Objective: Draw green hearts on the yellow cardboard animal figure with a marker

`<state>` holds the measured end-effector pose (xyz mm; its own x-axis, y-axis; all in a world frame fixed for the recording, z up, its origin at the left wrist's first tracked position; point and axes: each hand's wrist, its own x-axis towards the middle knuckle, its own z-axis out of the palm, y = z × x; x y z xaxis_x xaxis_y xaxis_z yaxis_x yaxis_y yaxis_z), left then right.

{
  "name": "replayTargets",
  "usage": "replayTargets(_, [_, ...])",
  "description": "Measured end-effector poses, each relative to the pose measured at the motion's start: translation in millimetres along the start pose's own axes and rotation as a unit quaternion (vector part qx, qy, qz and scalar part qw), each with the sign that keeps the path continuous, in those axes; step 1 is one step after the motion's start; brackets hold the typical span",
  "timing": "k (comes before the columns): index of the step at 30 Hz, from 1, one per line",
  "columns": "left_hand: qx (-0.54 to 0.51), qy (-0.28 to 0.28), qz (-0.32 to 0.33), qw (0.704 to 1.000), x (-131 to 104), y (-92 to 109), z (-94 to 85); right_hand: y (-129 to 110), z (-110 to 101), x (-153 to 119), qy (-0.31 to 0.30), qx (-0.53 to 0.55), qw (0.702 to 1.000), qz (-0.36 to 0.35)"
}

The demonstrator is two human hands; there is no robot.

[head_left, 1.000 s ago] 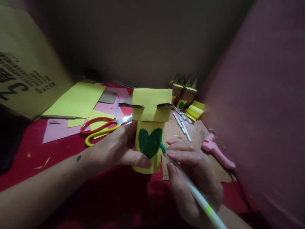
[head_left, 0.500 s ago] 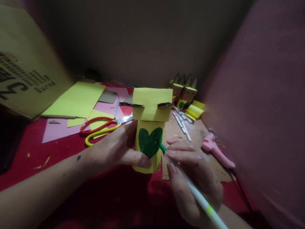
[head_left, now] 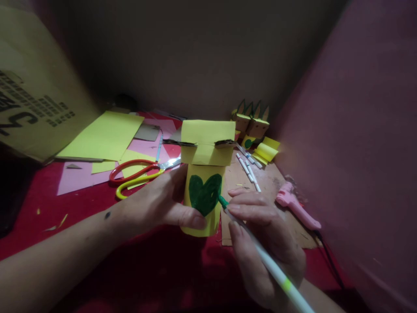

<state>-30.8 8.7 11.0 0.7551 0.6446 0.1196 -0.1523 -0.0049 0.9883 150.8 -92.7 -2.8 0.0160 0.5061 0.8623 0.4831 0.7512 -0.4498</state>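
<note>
My left hand (head_left: pixel 169 204) is wrapped round a yellow paper figure (head_left: pixel 208 152), its thumb across the lower front. The figure has a tube-shaped body and a boxy top with a dark, rough-edged strip sticking out on each side. A filled green heart (head_left: pixel 203 193) covers the front of the tube. In my right hand (head_left: pixel 263 239) a white felt-tip marker (head_left: pixel 270 265) is pinched between thumb and fingers. Its green tip meets the heart's right edge. The left fingers behind the tube are hidden.
Red-and-yellow-handled scissors (head_left: pixel 133 176) lie to the left, by yellow sheets (head_left: pixel 104 134) and pink paper (head_left: pixel 81 176). On the right, a cardboard piece (head_left: pixel 237 230) bears several markers (head_left: pixel 246 167) and a pink glue gun (head_left: pixel 296 206) with a cord. Spiky cardboard figures (head_left: pixel 257 124) stand behind.
Almost nothing differs. The marker tip stays at the heart's right edge, and both hands keep their hold in nearly the same place.
</note>
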Motion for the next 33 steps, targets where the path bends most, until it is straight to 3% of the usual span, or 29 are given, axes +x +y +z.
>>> replayTargets(5, [-0.024,-0.011,-0.01,1.0,0.8,-1.0,-0.6,-3.1,4.3,-0.7,0.041,0.003,0.999,0.017])
replayTargets(10, [0.002,0.0,-0.006,1.0,1.1,-2.5,-2.2,-2.4,1.1,1.5,0.009,0.005,1.0,0.0])
replayTargets(15, [-0.019,-0.015,-0.002,1.0,0.0,-1.7,-1.3,-3.1,1.9,3.2,0.031,0.004,0.999,0.007])
replayTargets(22, [0.017,0.002,-0.008,1.0,-0.5,-1.4,-3.3,-1.3,-1.5,1.8,0.005,-0.003,1.0,0.007])
replayTargets(28, [-0.027,-0.018,0.0,0.999,1.0,-4.7,-3.8,-5.8,7.1,-0.3,0.051,0.005,0.998,0.031])
replayTargets(33, [-0.009,-0.009,0.01,1.0,0.6,-4.6,-4.4,-4.1,5.0,0.3,0.037,0.014,0.999,0.016])
